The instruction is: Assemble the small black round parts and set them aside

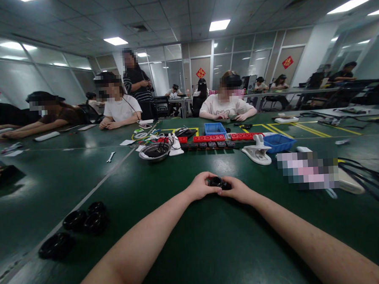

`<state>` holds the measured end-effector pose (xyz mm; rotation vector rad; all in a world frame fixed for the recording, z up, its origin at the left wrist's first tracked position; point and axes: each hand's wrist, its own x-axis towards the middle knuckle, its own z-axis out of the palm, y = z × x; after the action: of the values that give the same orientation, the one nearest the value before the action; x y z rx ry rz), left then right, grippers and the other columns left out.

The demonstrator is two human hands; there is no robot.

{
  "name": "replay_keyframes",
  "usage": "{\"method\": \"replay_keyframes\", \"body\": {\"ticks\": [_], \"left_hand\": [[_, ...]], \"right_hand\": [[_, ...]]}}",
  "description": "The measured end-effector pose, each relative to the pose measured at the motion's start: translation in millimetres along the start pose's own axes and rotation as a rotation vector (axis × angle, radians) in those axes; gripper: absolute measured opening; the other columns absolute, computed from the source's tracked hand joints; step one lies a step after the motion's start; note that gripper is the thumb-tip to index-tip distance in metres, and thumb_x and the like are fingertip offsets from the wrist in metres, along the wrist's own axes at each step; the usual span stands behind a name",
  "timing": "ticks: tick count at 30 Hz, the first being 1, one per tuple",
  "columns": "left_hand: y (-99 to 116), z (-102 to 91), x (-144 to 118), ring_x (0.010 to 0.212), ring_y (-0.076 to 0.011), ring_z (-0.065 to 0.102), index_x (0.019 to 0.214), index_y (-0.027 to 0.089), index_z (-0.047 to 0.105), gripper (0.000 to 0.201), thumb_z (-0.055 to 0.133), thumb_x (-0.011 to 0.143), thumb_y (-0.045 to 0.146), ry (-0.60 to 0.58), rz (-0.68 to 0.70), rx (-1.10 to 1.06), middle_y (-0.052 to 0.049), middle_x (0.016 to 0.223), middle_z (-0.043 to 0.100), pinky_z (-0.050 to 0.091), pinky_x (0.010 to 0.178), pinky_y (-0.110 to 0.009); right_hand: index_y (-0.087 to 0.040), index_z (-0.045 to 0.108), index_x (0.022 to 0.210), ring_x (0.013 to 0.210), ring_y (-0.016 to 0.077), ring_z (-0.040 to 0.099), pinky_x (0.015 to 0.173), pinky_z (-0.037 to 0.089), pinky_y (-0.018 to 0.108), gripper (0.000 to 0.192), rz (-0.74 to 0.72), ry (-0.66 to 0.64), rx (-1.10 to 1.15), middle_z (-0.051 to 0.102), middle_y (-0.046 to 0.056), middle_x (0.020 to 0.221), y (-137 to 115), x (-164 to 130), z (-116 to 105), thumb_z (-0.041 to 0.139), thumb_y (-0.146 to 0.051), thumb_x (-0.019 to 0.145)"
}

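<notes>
Both my hands meet over the green table around a small black ring-shaped part (216, 181) with a round opening on top. My left hand (202, 185) curls round its left side, thumb toward the front. From the right, my right hand (238, 188) grips the same part, its fingertips nearly touching those of the left. The fingers cover much of the part, so its exact kind cannot be made out. Several similar black rings (95, 221) sit in a loose group on the table at the left.
Ahead lie a metal bowl (154, 152) with dark pieces, a white clip stand (257, 150), red power strips (209, 138) and blue trays (279, 143). A wrench (110, 156) rests at left. Black cables (367, 173) run along the right. Several people sit across the table.
</notes>
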<state>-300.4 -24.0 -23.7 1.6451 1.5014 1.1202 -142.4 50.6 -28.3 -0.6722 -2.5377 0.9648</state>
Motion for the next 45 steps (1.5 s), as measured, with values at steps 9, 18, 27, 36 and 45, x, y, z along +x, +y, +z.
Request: {"method": "replay_keyframes", "body": {"ticks": [9, 18, 27, 36, 45], "left_hand": [[8.2, 21.0, -3.5, 0.075, -0.0156, 0.049, 0.082, 0.017, 0.054, 0.037, 0.063, 0.054, 0.041, 0.366, -0.048, 0.287, -0.003, 0.082, 0.051, 0.038, 0.067, -0.027], [7.1, 10.2, -4.8, 0.069, -0.0125, 0.046, 0.084, 0.016, 0.054, 0.037, 0.064, 0.055, 0.037, 0.226, 0.058, 0.273, -0.002, 0.080, 0.049, 0.036, 0.061, -0.023], [2.0, -2.7, -3.4, 0.062, -0.0091, 0.044, 0.090, 0.014, 0.054, 0.046, 0.064, 0.054, 0.041, 0.008, 0.103, 0.146, -0.003, 0.081, 0.050, 0.036, 0.053, -0.020], [-2.2, -0.9, -3.3, 0.068, -0.0111, 0.045, 0.094, 0.016, 0.054, 0.046, 0.064, 0.055, 0.039, 0.014, 0.138, 0.147, -0.004, 0.086, 0.049, 0.039, 0.062, -0.024], [-2.1, -0.1, -3.5, 0.054, -0.0048, 0.037, 0.097, 0.018, 0.052, 0.048, 0.063, 0.057, 0.040, -0.002, 0.134, 0.146, -0.002, 0.084, 0.046, 0.033, 0.048, -0.018]], "right_hand": [[-0.018, 0.044, 0.070, 0.056, 0.0131, 0.048, 0.046, 0.026, 0.021, 0.027, 0.232, 0.253, -0.374, 0.053, 0.001, 0.065, -8.9, 4.4, 18.8, 0.055, -0.040, 0.061], [-0.016, 0.048, 0.087, 0.073, 0.0196, 0.052, 0.059, 0.035, 0.027, 0.038, 0.200, 0.252, -0.410, 0.056, 0.008, 0.082, -19.5, -1.5, 16.5, 0.055, -0.044, 0.062], [-0.015, 0.052, 0.097, 0.080, 0.0170, 0.052, 0.070, 0.039, 0.028, 0.037, -0.093, -0.073, 0.112, 0.057, 0.004, 0.090, -2.9, -3.0, -3.7, 0.058, -0.029, 0.064], [-0.014, 0.054, 0.094, 0.074, 0.0154, 0.051, 0.064, 0.038, 0.025, 0.033, -0.066, -0.091, 0.136, 0.058, 0.003, 0.085, -1.1, -1.3, -2.3, 0.057, -0.026, 0.064], [-0.014, 0.054, 0.093, 0.070, 0.0145, 0.050, 0.060, 0.037, 0.024, 0.033, -0.035, -0.077, 0.121, 0.058, 0.003, 0.081, 5.4, 0.3, -0.3, 0.058, -0.029, 0.063]]}}
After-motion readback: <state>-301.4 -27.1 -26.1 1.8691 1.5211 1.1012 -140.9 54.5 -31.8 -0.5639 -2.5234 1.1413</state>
